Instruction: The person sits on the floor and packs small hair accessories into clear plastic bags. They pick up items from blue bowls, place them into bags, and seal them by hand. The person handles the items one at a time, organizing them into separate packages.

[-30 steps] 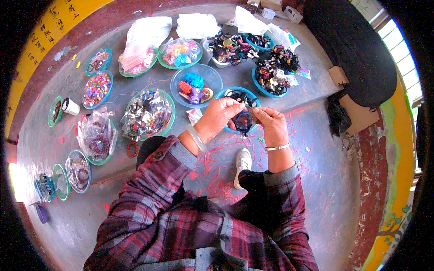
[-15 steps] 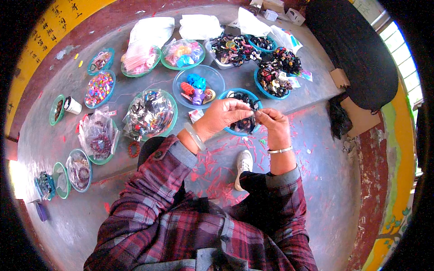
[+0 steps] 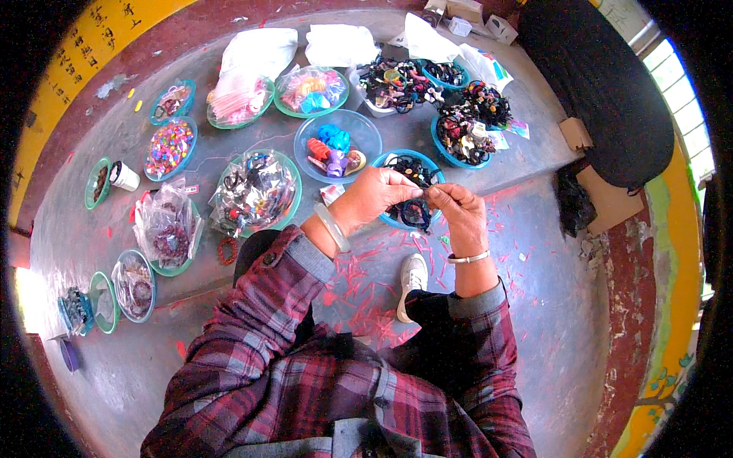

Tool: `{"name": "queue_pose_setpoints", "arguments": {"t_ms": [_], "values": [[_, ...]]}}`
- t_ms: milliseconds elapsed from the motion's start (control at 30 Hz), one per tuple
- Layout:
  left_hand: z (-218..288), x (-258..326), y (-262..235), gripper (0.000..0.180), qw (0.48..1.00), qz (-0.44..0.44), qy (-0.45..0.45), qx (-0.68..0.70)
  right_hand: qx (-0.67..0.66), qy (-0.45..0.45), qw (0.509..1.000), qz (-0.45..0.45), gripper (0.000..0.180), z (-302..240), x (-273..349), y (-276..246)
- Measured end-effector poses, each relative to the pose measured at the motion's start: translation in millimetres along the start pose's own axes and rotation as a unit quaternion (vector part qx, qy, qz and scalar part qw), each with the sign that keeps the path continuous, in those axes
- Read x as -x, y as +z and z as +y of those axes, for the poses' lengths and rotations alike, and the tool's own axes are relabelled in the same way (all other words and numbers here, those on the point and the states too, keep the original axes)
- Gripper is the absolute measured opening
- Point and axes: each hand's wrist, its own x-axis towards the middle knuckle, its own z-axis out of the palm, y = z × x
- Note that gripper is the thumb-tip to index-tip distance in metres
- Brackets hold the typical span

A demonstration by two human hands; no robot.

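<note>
My left hand (image 3: pixel 372 200) and my right hand (image 3: pixel 462 219) meet fingertip to fingertip, each closed in a pinch. Whatever sits between the fingers is too small to make out. Both hands hang over a blue basket (image 3: pixel 438 169) that holds a tangle of black cords (image 3: pixel 409 214), which look like hair ties. Just behind it, a clear blue bowl (image 3: pixel 366 131) contains blue, red and purple pieces. To the left of my left hand, a green basket (image 3: pixel 296 200) carries small items in clear plastic bags.
More baskets of hair ties (image 3: pixel 466 141), beads (image 3: pixel 169 149) and pink bagged goods (image 3: pixel 238 103) stand on the grey ledge. White bags (image 3: pixel 340 44) lie behind. A white cup (image 3: pixel 124 176) stands left. Red scraps (image 3: pixel 366 298) litter the floor around my shoe (image 3: pixel 413 284).
My fingertips remain pinched together over the basket, with only a slight shift of the right hand and wrist. The baskets stay in place.
</note>
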Motion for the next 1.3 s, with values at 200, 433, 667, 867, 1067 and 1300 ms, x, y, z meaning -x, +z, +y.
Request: {"name": "queue_pose_setpoints", "arguments": {"t_ms": [200,433,667,867,1067,1300], "values": [[11,7,1,0.020,0.986,0.033,-0.123,0.108,0.007,0.006,0.999,0.046,0.010,4,-2,-1],[1,14,-1,0.017,0.981,0.072,-0.081,0.161,-0.016,0.008,0.999,0.042,0.009,10,-7,5],[39,46,-61,0.024,0.976,0.187,-0.032,0.105,-0.058,0.048,0.993,0.086,0.015,12,-18,11],[39,118,-181,0.022,0.928,0.365,0.029,0.067,-0.027,0.080,0.994,0.073,0.016,18,-15,16],[-9,164,-273,0.017,0.871,0.452,-0.109,-0.161,0.014,0.097,0.994,0.051,0.014,27,-14,22],[-57,131,-300,0.018,0.807,0.308,-0.222,-0.453,0.041,0.120,0.991,0.041,0.015,28,-18,32]]}}
